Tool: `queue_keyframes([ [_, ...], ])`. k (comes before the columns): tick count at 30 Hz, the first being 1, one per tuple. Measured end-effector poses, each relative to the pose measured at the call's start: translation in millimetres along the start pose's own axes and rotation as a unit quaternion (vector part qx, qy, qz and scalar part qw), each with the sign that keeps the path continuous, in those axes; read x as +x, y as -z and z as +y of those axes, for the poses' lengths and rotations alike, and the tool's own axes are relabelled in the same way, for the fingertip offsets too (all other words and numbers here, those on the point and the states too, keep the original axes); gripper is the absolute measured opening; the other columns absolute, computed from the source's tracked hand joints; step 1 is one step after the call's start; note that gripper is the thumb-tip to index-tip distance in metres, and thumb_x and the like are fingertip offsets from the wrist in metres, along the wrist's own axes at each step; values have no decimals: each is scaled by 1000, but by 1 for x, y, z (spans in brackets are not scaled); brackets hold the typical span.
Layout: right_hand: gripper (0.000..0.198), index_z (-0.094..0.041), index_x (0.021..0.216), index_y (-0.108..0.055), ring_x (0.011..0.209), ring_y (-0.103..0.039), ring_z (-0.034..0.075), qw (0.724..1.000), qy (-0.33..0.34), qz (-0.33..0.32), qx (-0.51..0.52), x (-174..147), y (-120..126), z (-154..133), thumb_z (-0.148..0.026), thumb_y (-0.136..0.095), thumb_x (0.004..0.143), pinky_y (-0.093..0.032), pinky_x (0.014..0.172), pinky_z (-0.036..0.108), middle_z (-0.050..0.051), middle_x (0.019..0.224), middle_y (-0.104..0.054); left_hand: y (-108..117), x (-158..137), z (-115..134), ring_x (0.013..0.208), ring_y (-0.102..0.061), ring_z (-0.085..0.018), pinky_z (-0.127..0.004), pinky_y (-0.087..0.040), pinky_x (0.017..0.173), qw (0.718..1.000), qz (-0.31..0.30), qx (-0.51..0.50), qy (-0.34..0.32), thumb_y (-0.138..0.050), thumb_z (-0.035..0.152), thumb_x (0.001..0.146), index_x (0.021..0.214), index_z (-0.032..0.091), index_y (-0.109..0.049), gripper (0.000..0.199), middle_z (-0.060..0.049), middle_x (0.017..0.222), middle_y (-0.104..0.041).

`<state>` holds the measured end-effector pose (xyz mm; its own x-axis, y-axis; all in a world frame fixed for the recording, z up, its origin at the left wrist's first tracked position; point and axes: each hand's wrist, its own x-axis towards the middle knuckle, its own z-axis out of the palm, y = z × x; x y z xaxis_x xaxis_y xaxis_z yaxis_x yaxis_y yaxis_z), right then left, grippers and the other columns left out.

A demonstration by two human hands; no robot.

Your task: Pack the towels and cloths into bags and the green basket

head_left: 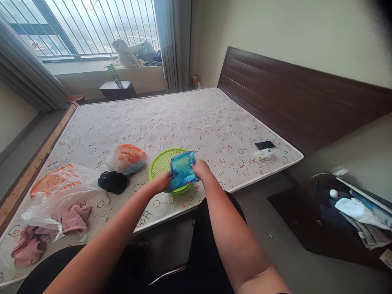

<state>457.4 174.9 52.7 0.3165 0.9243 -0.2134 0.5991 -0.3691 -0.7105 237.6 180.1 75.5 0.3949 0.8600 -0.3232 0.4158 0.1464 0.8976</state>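
Observation:
A blue translucent plastic bag (183, 168) with red trim is stretched between my two hands, above a green plastic basket (159, 161). My left hand (163, 182) grips its left edge, fingers closed. On the other side my right hand (200, 168) is closed on its right edge. The basket sits on the patterned mattress (171, 116), and the bag hides much of its inside. Left of the basket lie a white and orange plastic bag (130, 158) and a black bundle (113, 182).
A larger plastic bag (65, 181) and pink cloth (76, 217) lie at the mattress's left. A dark phone-like slab (265, 145) and a white device with a cable (266, 153) rest at the right. A dark nightstand (306, 216) stands beside the bed, below the headboard (290, 94).

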Motion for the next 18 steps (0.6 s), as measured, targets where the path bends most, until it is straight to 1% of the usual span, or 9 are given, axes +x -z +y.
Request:
queue_keyframes([
  [2,29,-19,78,-72,90,-71,28,999,14,-25,-42,-4,-4,-8,-46,-72,86,-51,81,33,14,83,-75,23,-24,1,112,-64,-35,-50,-42,113,999,2,21,-46,-71,39,76,90,22,-75,22,-11,105,-76],
  [5,23,-18,88,-74,92,-71,28,993,47,-61,-84,-13,-15,-23,-38,-65,92,-49,81,32,15,96,-76,58,-62,-6,119,-61,-36,-48,-40,115,994,76,28,-71,-71,43,76,100,22,-76,33,-9,116,-75],
  [8,24,-19,93,-76,95,-70,28,990,74,-96,-74,-25,-31,-40,-37,-60,95,-47,81,32,15,100,-77,96,-101,-25,122,-59,-38,-47,-43,112,986,166,0,-9,-73,46,71,101,23,-76,38,-6,113,-76],
  [11,25,-20,94,-77,96,-70,28,983,100,-146,-48,-36,-48,-54,-38,-59,96,-47,81,31,13,101,-77,130,-138,-50,114,-64,-37,-53,-48,107,955,281,39,83,-68,47,75,99,30,-75,31,3,96,-77],
  [12,26,-20,95,-77,95,-70,28,980,109,-162,-47,-39,-54,-58,-38,-59,96,-47,81,31,13,101,-77,139,-148,-58,107,-66,-37,-55,-50,103,938,329,38,107,-66,48,77,98,31,-74,29,4,87,-76],
  [13,26,-19,96,-77,95,-70,28,977,116,-174,-49,-42,-58,-61,-37,-58,96,-47,80,31,14,102,-77,145,-156,-65,103,-68,-37,-57,-52,99,922,364,29,126,-66,49,77,94,30,-74,27,4,80,-74],
  [15,27,-18,99,-77,95,-69,27,973,126,-188,-44,-47,-65,-66,-36,-56,97,-47,80,31,13,104,-76,153,-166,-74,99,-70,-36,-57,-53,97,910,392,9,134,-70,45,75,84,28,-73,19,2,71,-70],
  [16,28,-19,101,-76,95,-69,27,973,127,-192,-33,-49,-66,-69,-36,-55,98,-47,81,30,12,105,-76,153,-168,-76,100,-70,-36,-55,-54,96,912,391,-6,121,-71,43,73,78,27,-71,16,0,68,-68],
  [18,28,-20,105,-75,97,-69,25,974,125,-191,0,-52,-65,-72,-37,-53,99,-47,81,29,10,107,-76,151,-168,-79,105,-69,-38,-51,-56,95,920,380,-81,46,-73,39,72,73,27,-70,12,-3,68,-68],
])
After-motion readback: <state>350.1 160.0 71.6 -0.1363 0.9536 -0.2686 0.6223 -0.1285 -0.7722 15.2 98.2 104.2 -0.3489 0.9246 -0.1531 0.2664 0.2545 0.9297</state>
